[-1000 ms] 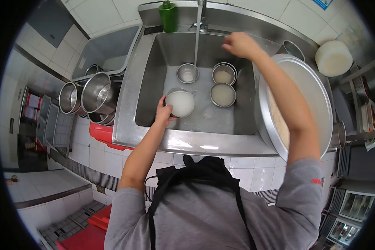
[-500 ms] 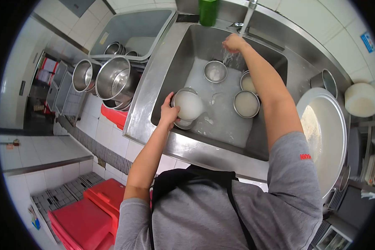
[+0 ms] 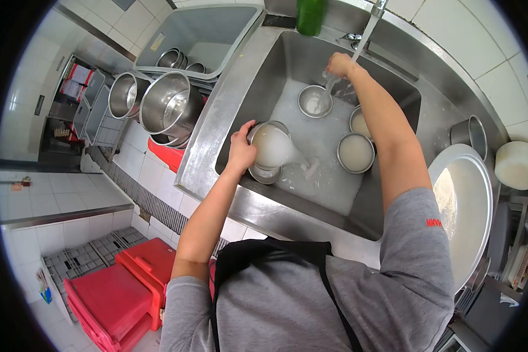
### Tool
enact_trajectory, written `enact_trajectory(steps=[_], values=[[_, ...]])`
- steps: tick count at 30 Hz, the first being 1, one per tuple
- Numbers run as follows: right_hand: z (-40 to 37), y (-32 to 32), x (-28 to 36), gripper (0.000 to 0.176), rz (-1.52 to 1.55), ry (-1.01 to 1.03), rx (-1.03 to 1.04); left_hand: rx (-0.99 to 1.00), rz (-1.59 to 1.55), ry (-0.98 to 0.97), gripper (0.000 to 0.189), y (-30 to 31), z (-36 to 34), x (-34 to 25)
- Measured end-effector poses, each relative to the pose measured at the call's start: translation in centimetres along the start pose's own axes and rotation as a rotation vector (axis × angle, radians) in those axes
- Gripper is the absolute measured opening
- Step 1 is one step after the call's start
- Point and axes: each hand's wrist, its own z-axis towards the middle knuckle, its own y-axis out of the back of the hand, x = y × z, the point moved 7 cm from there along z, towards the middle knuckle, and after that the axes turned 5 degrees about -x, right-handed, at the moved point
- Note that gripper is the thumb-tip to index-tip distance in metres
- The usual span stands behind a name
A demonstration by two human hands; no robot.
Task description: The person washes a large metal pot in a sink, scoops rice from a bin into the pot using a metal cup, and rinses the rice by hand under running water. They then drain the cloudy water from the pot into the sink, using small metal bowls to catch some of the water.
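Note:
My left hand (image 3: 243, 149) grips the rim of a metal bowl (image 3: 271, 145) at the sink's left side, and whitish water pours from it to the right. Another metal bowl (image 3: 266, 174) sits partly beneath it. Under the running tap stream (image 3: 365, 36) my right hand (image 3: 340, 66) has its fingers curled together; whether they hold anything is hidden. Water falls from it beside a small metal bowl (image 3: 315, 101). Two bowls with cloudy contents, one nearer (image 3: 355, 153) and one partly behind my right forearm (image 3: 359, 122), stand in the sink's cloudy water.
A large white-rimmed basin (image 3: 488, 193) stands right of the sink (image 3: 287, 202), near a metal pot (image 3: 477, 138). Metal pots (image 3: 165, 104) and a grey tub (image 3: 229, 41) are at the left. A green container (image 3: 310, 16) stands behind the sink. Red bins (image 3: 111, 302) are lower left.
The bowl in my left hand is tipped further, with a clearer stream of cloudy water leaving it. The whole view has shifted slightly. My right hand remains by the tap stream.

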Motion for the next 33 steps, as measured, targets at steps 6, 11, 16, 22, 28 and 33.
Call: enact_trajectory(steps=[6, 11, 16, 22, 28, 33], values=[[-0.9, -1.9, -0.2, 0.028, -0.043, -0.048, 0.162, 0.024, 0.120, -0.080, 0.054, -0.1, 0.3, -1.7], [-0.7, -2.2, -0.1, 0.028, -0.142, 0.096, 0.091, 0.034, 0.277, -0.149, 0.053, -0.2, 0.3, -3.6], [-2.5, -0.3, 1.3, 0.028, -0.079, 0.027, 0.099, 0.035, 0.325, -0.218, 0.052, -0.2, 0.8, -5.3], [-3.6, -1.3, 1.8, 0.027, 0.051, -0.052, 0.252, 0.033, 0.385, -0.283, 0.049, -0.1, 0.9, -7.3], [-9.2, -2.2, 8.5, 0.053, 0.903, -0.099, 0.719, 0.057, 0.455, -0.361, 0.045, -0.5, 2.0, -9.0], [-13.4, -1.3, 12.2, 0.067, 1.598, -0.006, 0.655, 0.083, 0.517, -0.538, 0.045, -0.9, 2.4, -11.9]])
